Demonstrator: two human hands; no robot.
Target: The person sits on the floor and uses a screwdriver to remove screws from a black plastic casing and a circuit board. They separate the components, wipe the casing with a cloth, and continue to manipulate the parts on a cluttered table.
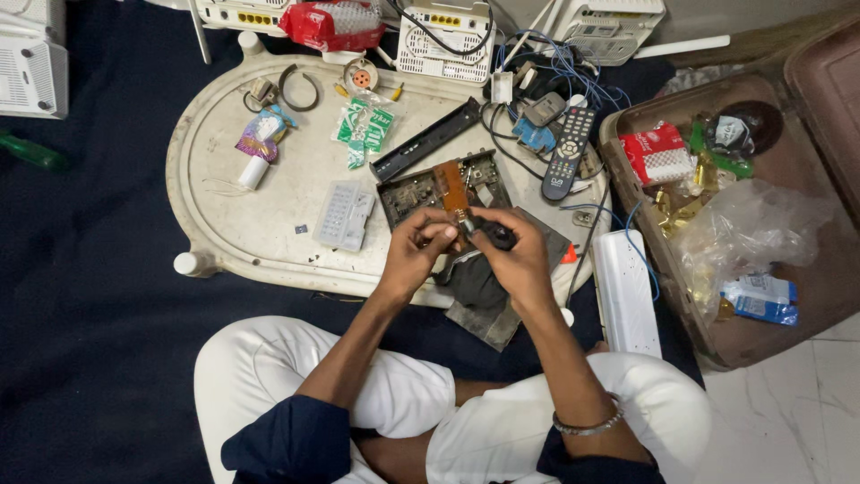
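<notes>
Head view, looking down at crossed legs in white trousers. Two hands meeting over the near edge of an oval white tray: left hand pinching narrow on a small metal part at the tip of an orange board; right hand closing around a small black part, just beside the left fingertips. One bracelet circling the right wrist.

Lying on the tray: one open case with circuit board under the orange board, one long black cover beside it, one grey keypad to its left, one green packet, one tape roll, one white tube. One black remote resting at the tray's right end among a tangle of blue and black wires. One dark cloth hanging off the near edge, partly hidden under both hands.

Sitting beyond the tray: four white routers, one red packet between them. Lying right of the tray: one white power strip, then one brown case holding a red packet, gold bits and a clear bag. Dark blue sheet covering the floor.
</notes>
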